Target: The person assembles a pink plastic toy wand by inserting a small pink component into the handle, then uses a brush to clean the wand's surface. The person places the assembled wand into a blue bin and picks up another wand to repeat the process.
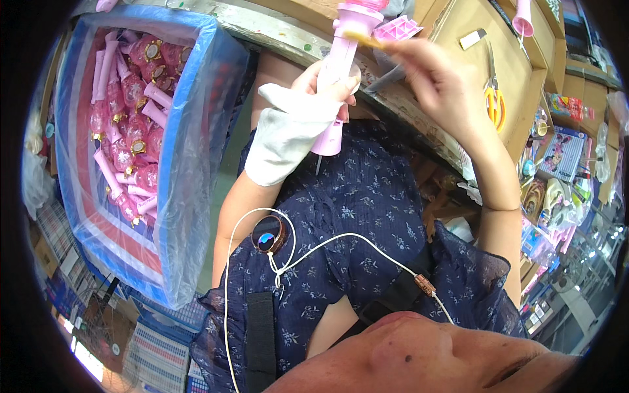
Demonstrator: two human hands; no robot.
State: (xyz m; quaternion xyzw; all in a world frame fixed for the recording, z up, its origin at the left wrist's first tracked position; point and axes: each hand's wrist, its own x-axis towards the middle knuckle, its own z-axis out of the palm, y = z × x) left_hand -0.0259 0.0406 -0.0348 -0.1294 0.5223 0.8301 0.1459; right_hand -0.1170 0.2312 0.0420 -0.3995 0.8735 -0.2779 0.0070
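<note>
My left hand (297, 123), in a white fingerless glove, grips a pink plastic toy wand handle (341, 51) in front of my lap. The handle's flared end (328, 140) juts out below the fingers, with a thin pale stem under it. Its upper part runs past the workbench edge and is cut off by the picture's top. My right hand (432, 81) is blurred, its fingertips pinching a yellowish strip (363, 39) that lies across the handle; what the strip is cannot be made out. Just beyond it sits a pink ribbed plastic piece (398, 28).
At the left stands a plastic-lined blue crate (189, 147) holding many pink toy wands (130, 113). Orange-handled scissors (495, 105) and a small white-and-black item (472, 39) lie in a cardboard tray (454, 37). Another pink handle (523, 19) is at the tray's far side. Packaged goods (562, 152) crowd the right.
</note>
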